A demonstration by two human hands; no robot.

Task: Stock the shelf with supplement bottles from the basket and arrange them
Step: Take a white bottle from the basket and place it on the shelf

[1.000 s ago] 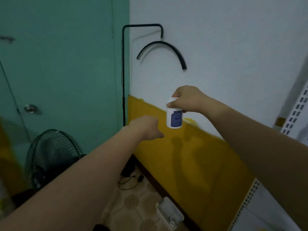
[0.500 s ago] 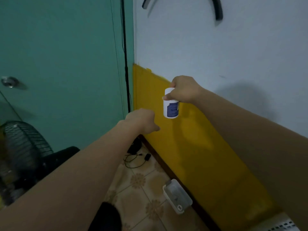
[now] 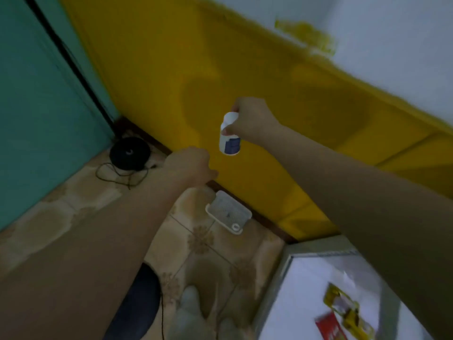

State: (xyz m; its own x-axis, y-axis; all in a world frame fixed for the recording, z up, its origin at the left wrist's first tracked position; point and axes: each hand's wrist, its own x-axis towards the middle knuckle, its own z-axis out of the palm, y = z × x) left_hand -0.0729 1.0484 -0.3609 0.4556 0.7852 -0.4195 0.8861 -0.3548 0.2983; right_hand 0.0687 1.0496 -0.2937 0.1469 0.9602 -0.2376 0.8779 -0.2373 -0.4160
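My right hand (image 3: 250, 119) grips a small white supplement bottle (image 3: 229, 141) with a blue label by its cap end, held in the air before the yellow wall. My left hand (image 3: 190, 165) is stretched out just below and left of the bottle, fingers curled, holding nothing that I can see. A white shelf surface (image 3: 304, 288) shows at the lower right, with yellow and red packets (image 3: 343, 312) lying on it. No basket is in view.
A teal door (image 3: 36, 94) fills the left. On the tiled floor lie a black round object (image 3: 129, 153) with a loose cord, and a small white tray (image 3: 229, 212) against the yellow wall's base. A dark shape (image 3: 137, 305) sits at the bottom.
The view has tilted sharply downward, so the floor and the shelf corner now show. Both hands keep their pose; the right hand still holds the bottle.
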